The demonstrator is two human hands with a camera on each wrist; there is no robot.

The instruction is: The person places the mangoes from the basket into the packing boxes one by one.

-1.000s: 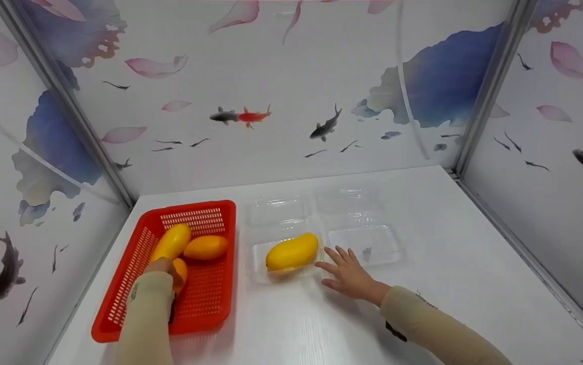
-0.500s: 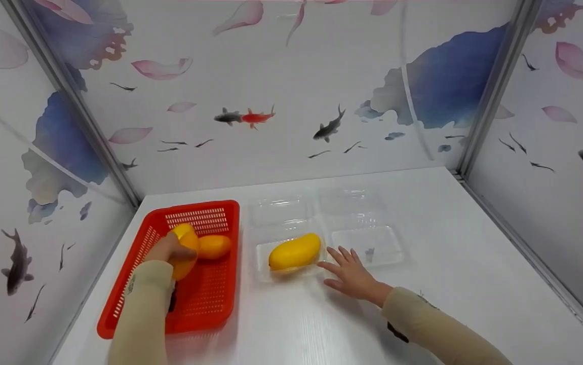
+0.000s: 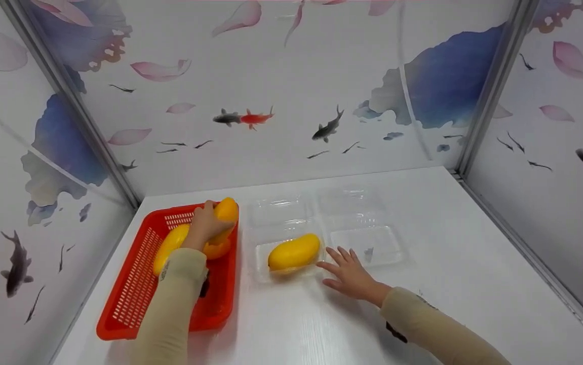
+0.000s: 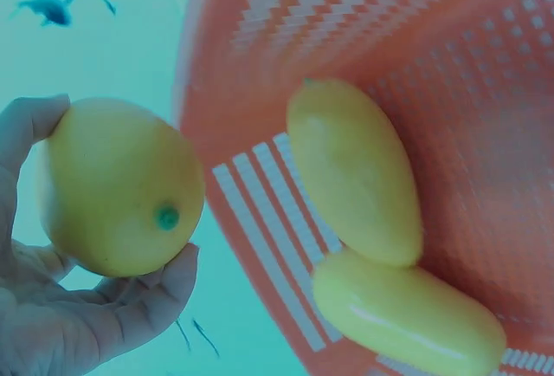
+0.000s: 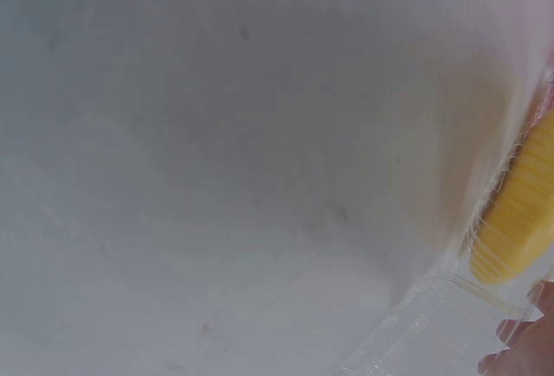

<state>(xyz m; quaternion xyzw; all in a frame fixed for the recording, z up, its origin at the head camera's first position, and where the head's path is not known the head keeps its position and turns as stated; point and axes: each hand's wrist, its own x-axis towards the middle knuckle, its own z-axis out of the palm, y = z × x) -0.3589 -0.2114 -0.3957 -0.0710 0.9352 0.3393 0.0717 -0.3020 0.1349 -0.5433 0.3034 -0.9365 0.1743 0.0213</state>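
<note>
My left hand (image 3: pixel 205 225) grips a yellow mango (image 3: pixel 227 209) above the far right part of the red basket (image 3: pixel 134 274). In the left wrist view the fingers curl round this mango (image 4: pixel 121 177), its stem end facing the camera. Two other mangoes lie in the basket, a yellow one (image 3: pixel 169 247) at the left and an orange one (image 3: pixel 218 250) partly behind the hand. My right hand (image 3: pixel 352 278) has its fingers spread at the near edge of the clear plastic boxes. Another mango (image 3: pixel 294 252) rests in the left clear box (image 3: pixel 261 256), just left of those fingertips.
A second clear plastic box (image 3: pixel 372 243) sits at the right of the first, and their lids (image 3: pixel 278 209) lie opened toward the back. Patterned panels (image 3: pixel 281 76) enclose the white table (image 3: pixel 291 324) at the back and both sides.
My left hand has lifted a mango from low in the basket and carried it up and right to the far right rim. The right hand stays in place.
</note>
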